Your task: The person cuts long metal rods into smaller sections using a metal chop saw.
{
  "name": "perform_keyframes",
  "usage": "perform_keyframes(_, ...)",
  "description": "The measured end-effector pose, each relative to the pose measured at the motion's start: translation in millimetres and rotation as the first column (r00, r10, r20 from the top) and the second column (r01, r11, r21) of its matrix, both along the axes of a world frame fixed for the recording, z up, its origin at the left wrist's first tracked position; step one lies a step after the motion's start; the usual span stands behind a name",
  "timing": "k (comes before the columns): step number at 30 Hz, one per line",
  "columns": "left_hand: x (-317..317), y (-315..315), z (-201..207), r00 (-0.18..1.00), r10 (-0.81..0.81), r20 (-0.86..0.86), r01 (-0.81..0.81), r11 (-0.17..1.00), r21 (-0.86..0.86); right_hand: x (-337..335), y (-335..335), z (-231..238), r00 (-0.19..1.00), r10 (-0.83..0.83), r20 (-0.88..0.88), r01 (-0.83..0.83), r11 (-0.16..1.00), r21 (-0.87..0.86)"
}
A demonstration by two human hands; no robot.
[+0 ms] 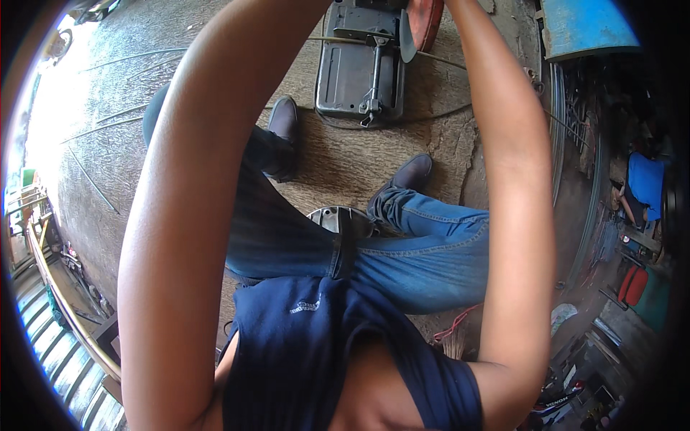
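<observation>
Both my arms stretch up past the top edge of the head view, so neither hand shows. My left forearm (280,29) runs out just left of a cut-off saw, and my right forearm (481,43) leaves on its right side. The saw's dark metal base (345,79) sits on the floor, with a screw vise (376,72) on top. A thin metal rod (338,39) lies across the base by the vise. Beside it are a grey disc-like part (407,36) and a red guard (428,21), partly cut off by the frame.
My shoes (284,122) rest on the rough floor near the saw. Long thin rods (108,118) lie at the left, and a dark cable (431,117) passes the base. A blue panel (586,29) stands at upper right. Metal bars and clutter, including a red item (632,286), line the right.
</observation>
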State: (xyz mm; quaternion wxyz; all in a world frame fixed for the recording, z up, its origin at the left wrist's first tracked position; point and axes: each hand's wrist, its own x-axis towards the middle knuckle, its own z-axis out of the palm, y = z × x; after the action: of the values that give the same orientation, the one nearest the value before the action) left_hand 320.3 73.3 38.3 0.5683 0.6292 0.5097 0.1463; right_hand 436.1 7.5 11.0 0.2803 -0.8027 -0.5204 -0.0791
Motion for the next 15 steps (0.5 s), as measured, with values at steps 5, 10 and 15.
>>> perform_keyframes(5, -22.7, -26.3, -0.6, 0.963, -0.243, -0.115, 0.264, 0.937, 0.229, -11.3, -8.1, -14.7, 0.999, -0.033, 0.004, 0.032, 0.985, 0.170)
perform_keyframes(10, -18.1, -32.6, -26.2, 0.990, 0.024, 0.139, -0.032, 0.998, 0.056, -9.7, -23.6, -25.5, 0.999, 0.020, -0.030, -0.017, 0.996, 0.085)
perform_keyframes(15, -18.3, -37.0, -32.4, 0.978, 0.145, 0.149, -0.148, 0.989, 0.011, -14.1, -23.4, -34.2, 0.996, -0.077, 0.052, 0.070, 0.988, 0.135)
